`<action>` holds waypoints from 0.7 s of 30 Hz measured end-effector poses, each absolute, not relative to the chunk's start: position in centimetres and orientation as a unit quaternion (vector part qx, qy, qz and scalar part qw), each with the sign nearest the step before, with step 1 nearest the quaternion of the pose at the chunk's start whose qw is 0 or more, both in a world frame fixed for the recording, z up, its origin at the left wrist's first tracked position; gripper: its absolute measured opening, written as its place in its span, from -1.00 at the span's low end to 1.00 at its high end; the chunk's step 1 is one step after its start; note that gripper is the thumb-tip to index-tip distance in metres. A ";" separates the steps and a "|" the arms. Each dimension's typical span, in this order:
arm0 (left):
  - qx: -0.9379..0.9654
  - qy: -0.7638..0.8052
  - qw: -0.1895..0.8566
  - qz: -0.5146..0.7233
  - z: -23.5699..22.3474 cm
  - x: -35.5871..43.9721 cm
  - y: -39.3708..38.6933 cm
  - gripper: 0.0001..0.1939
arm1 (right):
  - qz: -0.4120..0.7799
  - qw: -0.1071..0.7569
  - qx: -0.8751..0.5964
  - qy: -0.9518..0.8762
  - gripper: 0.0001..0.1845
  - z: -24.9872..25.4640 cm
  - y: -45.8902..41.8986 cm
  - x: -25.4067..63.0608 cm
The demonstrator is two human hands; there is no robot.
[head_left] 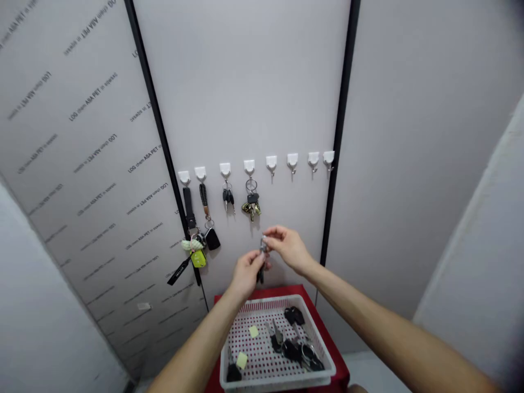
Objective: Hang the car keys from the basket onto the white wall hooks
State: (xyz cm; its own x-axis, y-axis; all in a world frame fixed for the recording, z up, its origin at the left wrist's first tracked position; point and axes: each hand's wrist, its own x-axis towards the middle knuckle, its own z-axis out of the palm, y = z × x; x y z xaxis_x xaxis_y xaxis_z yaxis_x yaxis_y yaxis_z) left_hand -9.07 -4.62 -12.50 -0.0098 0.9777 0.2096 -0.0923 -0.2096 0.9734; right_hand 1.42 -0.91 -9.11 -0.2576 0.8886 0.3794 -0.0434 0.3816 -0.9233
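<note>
White hooks [271,162] run in a row across the panel [245,82] in front of me, and the bunch [261,274] I'm handling is below them, between my hands and above the basket [278,384]. My left hand [244,275] has thumb and fingers closed on the bunch around its upper part, with the dark ends pointing down. My right hand [291,250] pinches the ring [263,240] at the top, thumb against fingertips. Can't tell if the ring is fully closed, my fingers hide some of it. Tip from me: keep the ring on top, grip it by one edge so the loop stays open to view, and let the other hand take the weight so nothing twists or slips. Light pinch, no squeezing, and I'd keep the dangling ends from snagging the hung keys [251,207] up to the left. As for writing, the patterned wall [94,164] on my left repeats something like "LOG chem ASA PET in", then a word I can't make out. The black tag [179,271] has pale lettering, too small for me to read. The lime tag [198,258] has tiny marks, no clue what they say. No brand I can read on the hooks either.
</note>
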 end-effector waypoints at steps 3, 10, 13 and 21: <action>0.534 0.399 0.423 0.613 -8.6 -8.5 -3.1 -0.84 | 0.433 0.571 -0.281 -0.639 -0.77 -5.9 0.3 1.3; 0.541 0.382 0.395 0.637 -2.8 -6.6 0.6 -0.82 | 0.306 0.658 -0.264 -0.635 -0.79 -1.2 3.0 1.8; 0.569 0.446 0.290 0.627 -1.7 -5.9 2.2 -0.79 | 0.249 0.676 -0.294 -0.628 -0.84 -0.1 4.7 1.9; 0.633 0.539 0.122 0.543 -2.3 -5.4 2.2 -0.72 | 0.225 0.650 -0.367 -0.627 -0.93 -0.2 7.0 2.2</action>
